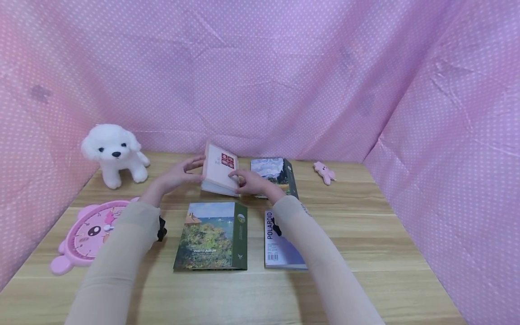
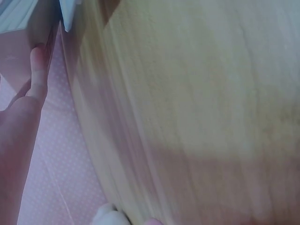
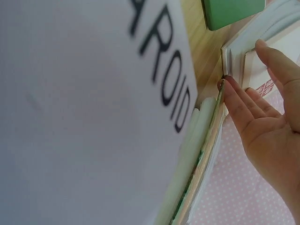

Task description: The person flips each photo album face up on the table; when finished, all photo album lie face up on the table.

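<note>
A thick pale photo album [image 1: 219,174] with red characters on its cover is tilted up at the back middle of the table. My left hand [image 1: 180,176] grips its left side; in the left wrist view the thumb [image 2: 38,61] lies along the spine. My right hand [image 1: 256,183] holds the lower right corner. In the right wrist view its fingers [image 3: 239,103] are nearly straight against the album's edge, thumb by the page ends. Close to that hand lies a landscape-covered album [image 1: 268,169], partly hidden by the wrist.
A green-spined photo album [image 1: 211,234] and a POLAROID album [image 1: 280,250] lie nearer the front, the latter partly under my right forearm. At left are a white plush dog [image 1: 113,153] and a pink toy clock [image 1: 87,234]. A small pink plush [image 1: 324,172] lies back right, before the curtain.
</note>
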`<state>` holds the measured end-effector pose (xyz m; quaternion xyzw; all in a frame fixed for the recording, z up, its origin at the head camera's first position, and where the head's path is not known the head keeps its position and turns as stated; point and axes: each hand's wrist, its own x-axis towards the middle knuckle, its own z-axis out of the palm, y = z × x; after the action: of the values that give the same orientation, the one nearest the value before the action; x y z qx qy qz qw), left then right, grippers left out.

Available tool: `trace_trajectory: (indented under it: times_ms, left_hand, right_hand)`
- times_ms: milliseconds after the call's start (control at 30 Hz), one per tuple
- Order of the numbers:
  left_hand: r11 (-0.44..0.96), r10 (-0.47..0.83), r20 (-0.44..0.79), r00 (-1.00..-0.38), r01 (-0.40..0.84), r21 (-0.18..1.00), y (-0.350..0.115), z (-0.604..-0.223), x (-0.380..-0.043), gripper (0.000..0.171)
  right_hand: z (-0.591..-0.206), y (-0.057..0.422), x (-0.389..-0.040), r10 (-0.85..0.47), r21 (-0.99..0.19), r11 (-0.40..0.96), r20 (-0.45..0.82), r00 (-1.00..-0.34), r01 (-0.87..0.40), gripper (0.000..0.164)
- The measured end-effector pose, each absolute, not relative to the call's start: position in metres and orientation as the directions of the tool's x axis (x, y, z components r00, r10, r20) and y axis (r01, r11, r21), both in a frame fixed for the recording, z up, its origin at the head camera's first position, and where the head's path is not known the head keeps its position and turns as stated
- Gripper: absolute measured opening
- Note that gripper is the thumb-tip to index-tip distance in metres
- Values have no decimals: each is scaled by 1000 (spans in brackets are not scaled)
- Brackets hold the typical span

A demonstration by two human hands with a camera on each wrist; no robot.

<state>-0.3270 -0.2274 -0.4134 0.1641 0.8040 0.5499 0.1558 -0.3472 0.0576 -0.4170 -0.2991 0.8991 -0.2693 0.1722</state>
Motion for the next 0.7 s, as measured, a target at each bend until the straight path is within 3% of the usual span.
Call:
trace_trajectory:
  times_ms: [700]
  left_hand:
    - [594,375,-141,-916,120,796,-230,-425,-328,79]
  right_hand:
    - [-420,57,-350,-630,-521,716,-195,-751,-465,55]
